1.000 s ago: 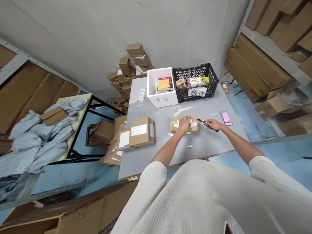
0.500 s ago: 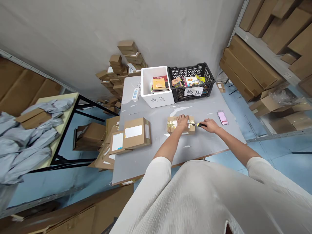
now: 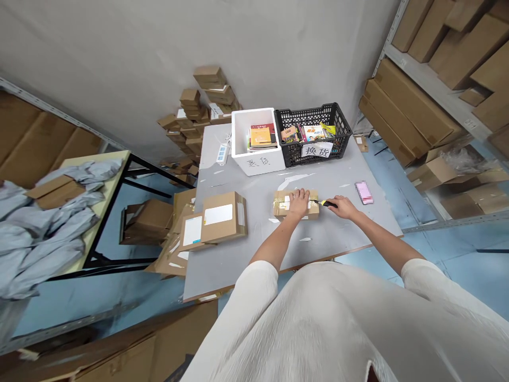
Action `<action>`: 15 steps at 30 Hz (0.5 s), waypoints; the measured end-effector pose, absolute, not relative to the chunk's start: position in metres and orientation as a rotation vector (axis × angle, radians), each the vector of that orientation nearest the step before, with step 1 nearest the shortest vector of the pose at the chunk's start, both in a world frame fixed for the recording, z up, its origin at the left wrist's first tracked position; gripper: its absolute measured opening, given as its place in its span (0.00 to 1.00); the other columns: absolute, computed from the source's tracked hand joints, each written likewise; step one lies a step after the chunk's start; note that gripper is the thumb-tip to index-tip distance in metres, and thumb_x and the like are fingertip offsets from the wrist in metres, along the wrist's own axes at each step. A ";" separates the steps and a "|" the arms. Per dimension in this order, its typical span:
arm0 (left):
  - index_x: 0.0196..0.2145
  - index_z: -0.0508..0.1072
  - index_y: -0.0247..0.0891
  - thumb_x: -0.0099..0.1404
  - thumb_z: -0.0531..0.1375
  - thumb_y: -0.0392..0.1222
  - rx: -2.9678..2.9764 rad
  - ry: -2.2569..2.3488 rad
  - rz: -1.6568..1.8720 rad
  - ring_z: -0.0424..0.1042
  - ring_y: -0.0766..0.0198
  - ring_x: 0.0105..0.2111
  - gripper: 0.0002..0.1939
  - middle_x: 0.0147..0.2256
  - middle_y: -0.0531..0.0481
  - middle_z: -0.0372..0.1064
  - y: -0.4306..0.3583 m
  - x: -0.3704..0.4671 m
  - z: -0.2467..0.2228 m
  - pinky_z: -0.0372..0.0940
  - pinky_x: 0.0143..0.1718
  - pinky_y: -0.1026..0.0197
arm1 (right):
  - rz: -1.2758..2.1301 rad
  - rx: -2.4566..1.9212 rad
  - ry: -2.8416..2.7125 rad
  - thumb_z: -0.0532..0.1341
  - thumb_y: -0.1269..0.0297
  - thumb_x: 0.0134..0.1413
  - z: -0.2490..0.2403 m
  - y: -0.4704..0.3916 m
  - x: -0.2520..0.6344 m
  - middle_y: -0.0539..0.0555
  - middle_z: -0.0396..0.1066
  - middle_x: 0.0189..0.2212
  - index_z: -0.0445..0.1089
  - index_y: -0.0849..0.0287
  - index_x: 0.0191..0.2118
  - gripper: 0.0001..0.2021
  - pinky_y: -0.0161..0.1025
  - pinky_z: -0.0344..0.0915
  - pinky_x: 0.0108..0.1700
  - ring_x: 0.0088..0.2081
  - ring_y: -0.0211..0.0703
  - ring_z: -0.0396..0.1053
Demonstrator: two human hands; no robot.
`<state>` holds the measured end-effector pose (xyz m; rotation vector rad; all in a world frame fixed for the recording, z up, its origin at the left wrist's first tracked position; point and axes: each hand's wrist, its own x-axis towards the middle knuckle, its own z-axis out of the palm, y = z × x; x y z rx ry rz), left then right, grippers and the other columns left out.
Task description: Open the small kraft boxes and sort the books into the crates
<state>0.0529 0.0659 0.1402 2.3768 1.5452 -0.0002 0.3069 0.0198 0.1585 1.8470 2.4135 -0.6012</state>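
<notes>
A small taped cardboard box (image 3: 281, 208) with a white label lies on the grey table (image 3: 254, 265) in front of me. My left hand (image 3: 299, 202) rests on its top with the fingers stretched out. In my right hand (image 3: 342, 206) is a yellow and black utility knife (image 3: 328, 203), gripped by its handle. The knife points left, its tip at the right end of the box, near the tape. Whether the blade is in the tape is too small to tell.
Behind the box stand a white foam box (image 3: 258, 163) and a black crate (image 3: 342, 146), both holding books. A phone (image 3: 364, 192) lies to the right. Cardboard parcels (image 3: 218, 228) sit at the left edge, and a power strip (image 3: 222, 154) lies at the back left.
My left hand has shifted slightly right on the box, its fingers more stretched out. The knife in my right hand stays at the box's right end, almost unmoved.
</notes>
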 end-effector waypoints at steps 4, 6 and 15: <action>0.79 0.53 0.43 0.70 0.55 0.37 2.368 1.532 0.003 0.49 0.38 0.76 0.41 0.77 0.32 0.51 0.065 0.052 0.140 0.45 0.73 0.31 | -0.600 1.915 2.387 0.56 0.54 0.76 0.148 0.017 0.304 0.62 0.76 0.55 0.73 0.48 0.70 0.23 0.46 0.63 0.56 0.56 0.58 0.71; 0.80 0.51 0.46 0.69 0.55 0.36 2.363 1.535 0.007 0.48 0.39 0.77 0.44 0.78 0.34 0.50 0.063 0.051 0.139 0.45 0.73 0.30 | -0.591 1.930 2.395 0.55 0.54 0.76 0.144 0.016 0.306 0.62 0.76 0.55 0.72 0.48 0.70 0.24 0.47 0.62 0.56 0.57 0.59 0.70; 0.81 0.50 0.47 0.70 0.53 0.34 2.373 1.564 0.008 0.48 0.41 0.78 0.44 0.79 0.35 0.49 0.061 0.048 0.130 0.46 0.73 0.31 | -0.531 1.954 2.412 0.54 0.54 0.77 0.137 0.018 0.309 0.64 0.75 0.57 0.72 0.48 0.70 0.24 0.49 0.60 0.55 0.57 0.61 0.67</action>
